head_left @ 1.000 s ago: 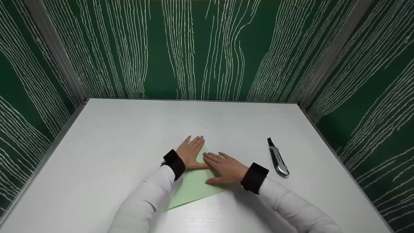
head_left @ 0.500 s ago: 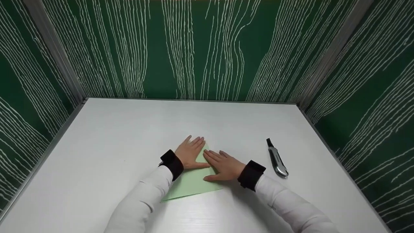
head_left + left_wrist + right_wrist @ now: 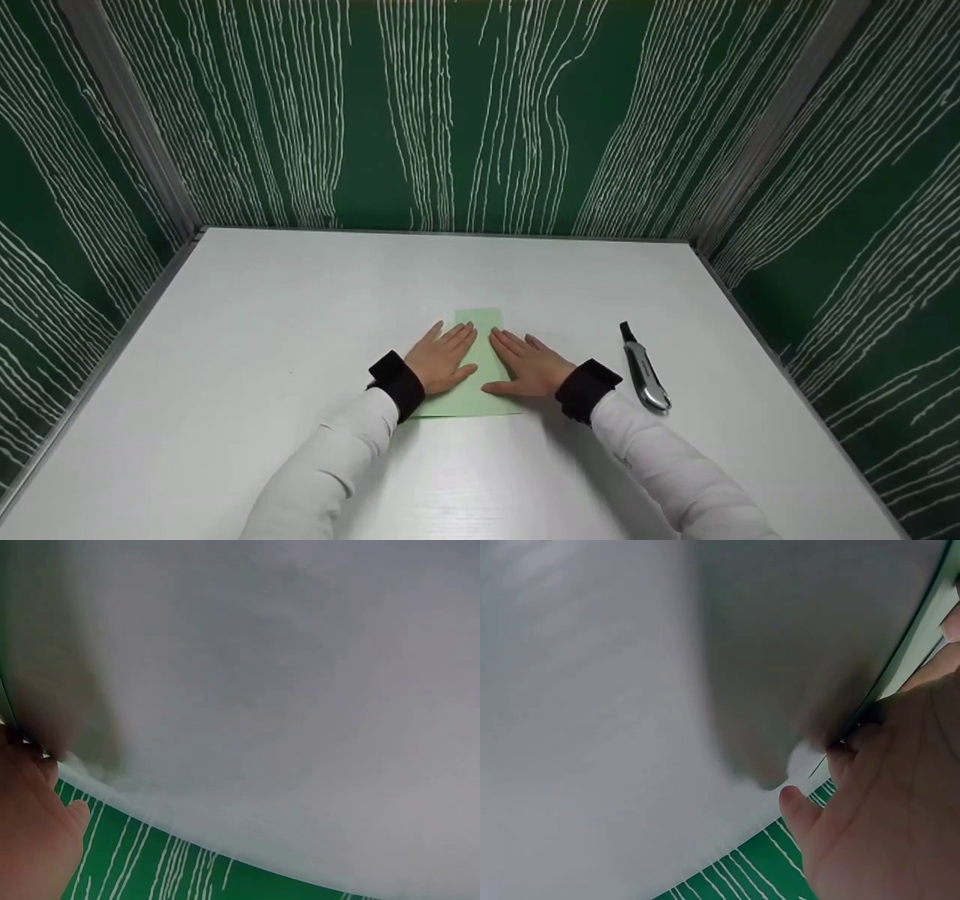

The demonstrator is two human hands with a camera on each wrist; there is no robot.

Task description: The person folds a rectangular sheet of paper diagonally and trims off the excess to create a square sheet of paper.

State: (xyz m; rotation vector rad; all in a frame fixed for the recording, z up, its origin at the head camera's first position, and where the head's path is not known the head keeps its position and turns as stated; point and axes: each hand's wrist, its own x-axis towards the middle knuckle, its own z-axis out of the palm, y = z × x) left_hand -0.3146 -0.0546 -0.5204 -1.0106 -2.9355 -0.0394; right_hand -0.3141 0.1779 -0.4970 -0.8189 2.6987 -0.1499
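Note:
A folded sheet of light green paper [image 3: 480, 405] lies on the white table, its near edge running almost straight across in the head view. My left hand [image 3: 442, 360] lies over its left side, fingers extended away from me and thumb toward the middle. On the right side my right hand [image 3: 531, 366] rests with straight fingers, its thumb pointing inward across the sheet. A strip of paper shows between the two hands and beyond the fingertips. In the right wrist view the paper's edge [image 3: 911, 652] runs beside the right hand [image 3: 892, 802]. The left wrist view shows part of the left hand [image 3: 37, 817].
A grey and black utility knife [image 3: 645, 371] lies on the white table [image 3: 300, 300] to the right of the right hand. Green walls [image 3: 360, 150] with white wavy lines stand behind the table and at both sides, with metal posts [image 3: 142, 120] at the corners.
The green paper has turned and moved away from me, so its near edge is now level. My hands have spread slightly apart, the thumbs no longer reaching as far across.

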